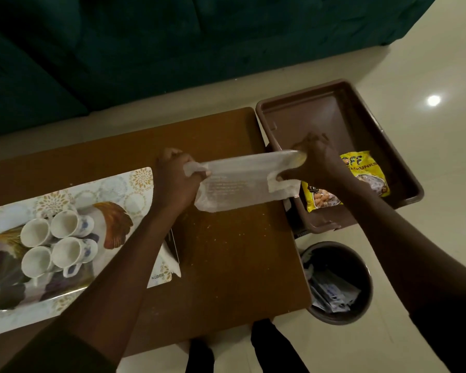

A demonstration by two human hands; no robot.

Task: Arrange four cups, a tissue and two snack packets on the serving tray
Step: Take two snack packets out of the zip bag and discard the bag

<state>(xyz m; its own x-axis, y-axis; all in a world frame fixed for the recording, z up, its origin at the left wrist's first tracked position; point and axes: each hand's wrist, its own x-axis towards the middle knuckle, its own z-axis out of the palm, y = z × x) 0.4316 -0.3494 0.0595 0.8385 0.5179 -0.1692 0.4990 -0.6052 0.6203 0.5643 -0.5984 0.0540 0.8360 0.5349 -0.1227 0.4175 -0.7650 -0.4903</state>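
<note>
Several white cups (62, 243) with blue flowers stand close together on the patterned serving tray (97, 187) at the left of the table. A white tissue (171, 261) lies at the tray's right end, partly under my left forearm. Over the table's far right, my left hand (175, 179) grips the left end of a clear plastic tissue packet (237, 181). My right hand (316, 162) pinches a white tissue (283, 188) at the packet's right end. Two yellow snack packets (361, 168) (320, 199) lie in the brown tub (301, 103), partly hidden by my right arm.
The brown tub sits off the right edge of the brown table (226, 265). Below it on the floor stands a dark waste bin (361, 297) with wrappers inside. A dark green sofa (145, 49) runs along the far side. Crumbs dot the tabletop.
</note>
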